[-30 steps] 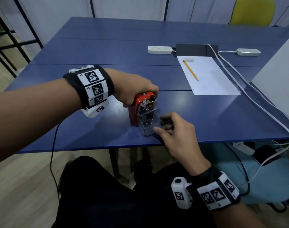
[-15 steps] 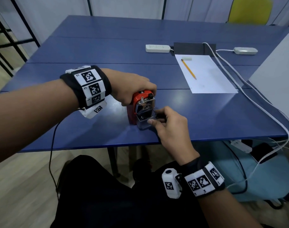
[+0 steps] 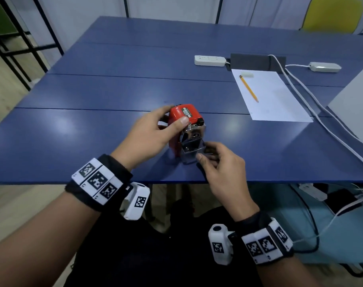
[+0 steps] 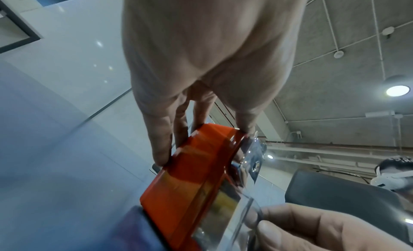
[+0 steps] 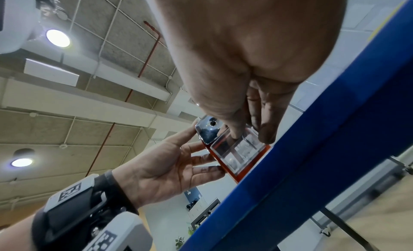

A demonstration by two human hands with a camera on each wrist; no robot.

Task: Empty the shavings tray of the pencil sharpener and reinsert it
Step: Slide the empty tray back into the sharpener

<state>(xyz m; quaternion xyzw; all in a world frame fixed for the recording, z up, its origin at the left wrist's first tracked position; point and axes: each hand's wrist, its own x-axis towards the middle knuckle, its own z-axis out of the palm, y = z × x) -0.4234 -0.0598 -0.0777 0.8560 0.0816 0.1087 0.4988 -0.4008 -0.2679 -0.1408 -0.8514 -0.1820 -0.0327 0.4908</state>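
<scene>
The clear plastic tray [image 3: 190,151] sits in the lower front of the red sharpener [image 3: 181,121], near the near edge of the blue desk [image 3: 93,129]. It is a boxy drawer with flat, see-through walls and a glossy face; above it is a shiny metal plate with a dark round pencil hole. I cannot tell whether the tray is pushed fully home, nor whether shavings lie inside: through the wall I see only blurred grey and yellowish patches.

My right hand [image 3: 222,168] pinches the tray, thumb on its near left corner, fingers curled round its right side; those fingers are partly hidden behind the tray. My left hand [image 3: 149,137] clamps the sharpener's smooth red body, thumb on top near the label, fingers wrapped down the far left side and mostly out of sight from above. The label's print is too small to read.

Farther right lies a white sheet of paper [image 3: 273,98] with a yellow pencil [image 3: 248,89] on it and a small white eraser [image 3: 247,75] at its far edge. Beyond are a white power strip [image 3: 210,60], a dark flat pad [image 3: 257,62] and white cables [image 3: 313,112] running to the right edge. A pale panel is cut off at the right.
</scene>
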